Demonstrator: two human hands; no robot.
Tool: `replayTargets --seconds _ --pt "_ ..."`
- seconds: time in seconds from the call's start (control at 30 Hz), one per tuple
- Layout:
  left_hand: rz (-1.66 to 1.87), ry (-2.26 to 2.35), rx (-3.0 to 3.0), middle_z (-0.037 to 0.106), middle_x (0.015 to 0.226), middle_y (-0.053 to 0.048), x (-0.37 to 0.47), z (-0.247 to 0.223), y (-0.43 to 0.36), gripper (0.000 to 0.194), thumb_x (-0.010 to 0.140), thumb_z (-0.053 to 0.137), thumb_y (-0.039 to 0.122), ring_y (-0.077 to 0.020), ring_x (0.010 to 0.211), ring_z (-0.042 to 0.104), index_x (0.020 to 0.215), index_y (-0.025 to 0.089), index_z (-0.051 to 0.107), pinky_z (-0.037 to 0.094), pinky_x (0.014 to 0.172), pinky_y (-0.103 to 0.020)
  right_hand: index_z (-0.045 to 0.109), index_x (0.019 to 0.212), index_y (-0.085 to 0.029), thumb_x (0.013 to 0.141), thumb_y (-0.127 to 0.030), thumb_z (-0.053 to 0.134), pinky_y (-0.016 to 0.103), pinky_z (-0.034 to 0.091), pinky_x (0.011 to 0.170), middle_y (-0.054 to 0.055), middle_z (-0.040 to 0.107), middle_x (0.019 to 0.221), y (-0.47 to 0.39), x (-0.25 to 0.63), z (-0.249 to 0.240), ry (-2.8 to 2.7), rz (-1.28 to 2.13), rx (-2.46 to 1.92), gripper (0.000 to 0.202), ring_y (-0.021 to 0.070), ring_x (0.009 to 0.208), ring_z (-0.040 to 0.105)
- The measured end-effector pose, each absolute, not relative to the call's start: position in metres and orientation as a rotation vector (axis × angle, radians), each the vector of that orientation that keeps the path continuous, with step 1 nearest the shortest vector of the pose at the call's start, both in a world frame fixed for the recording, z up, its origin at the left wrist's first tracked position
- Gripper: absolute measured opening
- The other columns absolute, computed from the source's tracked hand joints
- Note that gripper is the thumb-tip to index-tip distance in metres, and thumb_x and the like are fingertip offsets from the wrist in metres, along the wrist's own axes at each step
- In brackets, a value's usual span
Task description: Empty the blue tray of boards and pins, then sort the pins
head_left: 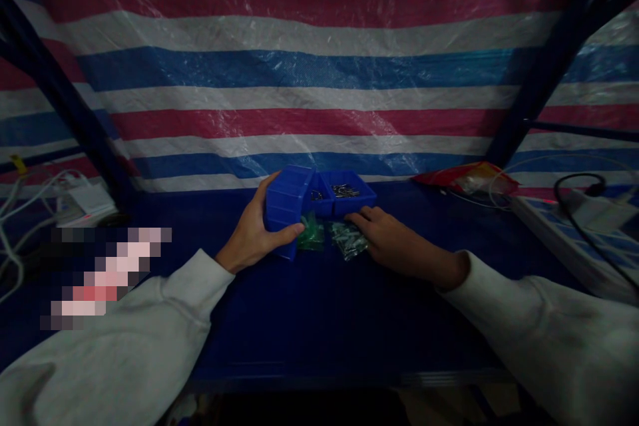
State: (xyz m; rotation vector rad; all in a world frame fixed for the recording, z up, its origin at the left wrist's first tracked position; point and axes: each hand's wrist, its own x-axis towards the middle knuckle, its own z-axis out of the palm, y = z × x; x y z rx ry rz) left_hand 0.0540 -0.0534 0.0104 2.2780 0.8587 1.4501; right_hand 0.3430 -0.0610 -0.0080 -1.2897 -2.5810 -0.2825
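A blue plastic bin (288, 203) is tilted on its side, its outer face toward me, and my left hand (254, 229) is wrapped round it. Beside its lower right edge lies a green plastic bag (311, 233). My right hand (382, 233) rests at the right edge of a clear bag of small parts (348, 239), fingers pressed together; whether they pinch the bag is hidden. Just behind the bags stand a blue bin with metal pieces (367, 202) and, to its left, another blue bin (325, 205), partly hidden by the tilted one.
The blue table (344, 319) runs to a front edge near me. White devices with cables (84, 203) sit at the left. A red packet (456, 176) lies at the back right, near a white power strip and cables (599, 213). Striped sheeting hangs behind, between blue posts.
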Motion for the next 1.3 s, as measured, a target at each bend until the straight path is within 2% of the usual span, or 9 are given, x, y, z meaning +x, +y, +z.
replayTargets --seconds 0.13,0.2,0.33,0.5,0.63,0.9,1.0,1.13,1.3 --pt "1.422 0.854 2.257 0.042 0.149 -0.016 0.054 0.010 -0.054 0.092 0.074 0.079 0.043 -0.0344 0.136 0.043 0.150 0.025 0.031 0.035 0.114 -0.054 0.044 0.142 -0.010 0.074 0.007 0.046 0.037 0.051 0.087 0.017 0.057 0.120 -0.067 0.338 -0.005 -2.644 -0.324 -1.275 0.070 0.0252 0.103 0.058" --pt "1.421 0.852 2.185 0.040 0.150 -0.016 0.055 0.010 -0.053 0.096 0.071 0.082 0.043 -0.0344 0.135 0.045 0.150 0.025 0.030 0.038 0.112 -0.054 0.041 0.145 -0.013 0.075 0.007 0.046 0.038 0.052 0.084 0.018 0.056 0.125 -0.073 0.336 -0.003 -2.666 -0.474 -1.275 0.072 0.0264 0.102 0.059" --pt "1.361 0.873 1.993 0.041 0.151 -0.016 0.056 0.011 -0.051 0.103 0.066 0.086 0.042 -0.0345 0.135 0.045 0.150 0.025 0.030 0.037 0.112 -0.054 0.043 0.145 -0.015 0.083 0.004 0.045 0.045 0.051 0.081 0.019 0.056 0.129 -0.088 0.328 -0.001 -2.586 -0.940 -1.326 0.065 0.0328 0.104 0.060" --pt "1.239 0.821 1.808 0.058 0.136 -0.014 0.056 0.014 -0.052 0.088 0.068 0.086 0.038 -0.0335 0.127 0.053 0.142 0.019 0.043 0.040 0.109 -0.053 0.054 0.136 -0.012 0.084 -0.001 0.050 0.043 0.049 0.078 0.019 0.063 0.119 -0.094 0.322 0.001 -2.541 -1.159 -1.389 0.054 0.0337 0.102 0.060" --pt "1.230 0.852 1.712 0.065 0.124 -0.013 0.056 0.016 -0.055 0.075 0.065 0.087 0.038 -0.0332 0.118 0.059 0.129 0.015 0.055 0.045 0.104 -0.051 0.057 0.134 -0.015 0.085 -0.004 0.051 0.042 0.048 0.076 0.017 0.064 0.115 -0.094 0.330 0.003 -2.518 -1.161 -1.429 0.050 0.0329 0.099 0.060" --pt "1.117 0.861 1.649 0.068 0.120 -0.013 0.038 0.016 -0.046 0.066 0.067 0.085 0.041 -0.0327 0.115 0.061 0.121 0.014 0.061 0.044 0.103 -0.049 0.059 0.128 -0.014 0.085 -0.001 0.052 0.037 0.048 0.074 0.016 0.067 0.107 -0.091 0.336 0.015 -2.508 -1.071 -1.370 0.045 0.0287 0.092 0.062" --pt "1.079 0.846 1.606 0.067 0.121 -0.012 0.031 0.016 -0.041 0.068 0.066 0.086 0.042 -0.0327 0.116 0.061 0.124 0.016 0.060 0.043 0.103 -0.048 0.058 0.129 -0.013 0.090 -0.007 0.050 0.039 0.049 0.081 0.016 0.065 0.113 -0.087 0.327 0.021 -2.492 -0.915 -1.178 0.040 0.0283 0.098 0.061" --pt "1.074 0.829 1.620 0.067 0.121 -0.012 0.032 0.016 -0.042 0.064 0.070 0.083 0.043 -0.0312 0.114 0.061 0.123 0.015 0.061 0.043 0.104 -0.046 0.057 0.130 -0.014 0.100 -0.023 0.044 0.041 0.047 0.093 0.014 0.062 0.123 -0.083 0.300 0.024 -2.549 -0.583 -0.852 0.034 0.0262 0.109 0.057" --pt "1.064 0.841 1.719 0.068 0.117 -0.011 0.034 0.018 -0.047 0.062 0.071 0.081 0.046 -0.0297 0.110 0.061 0.121 0.015 0.061 0.045 0.099 -0.044 0.059 0.123 -0.013 0.101 -0.027 0.043 0.044 0.045 0.094 0.015 0.060 0.125 -0.074 0.266 0.014 -2.696 -0.386 -0.652 0.031 0.0258 0.114 0.054"
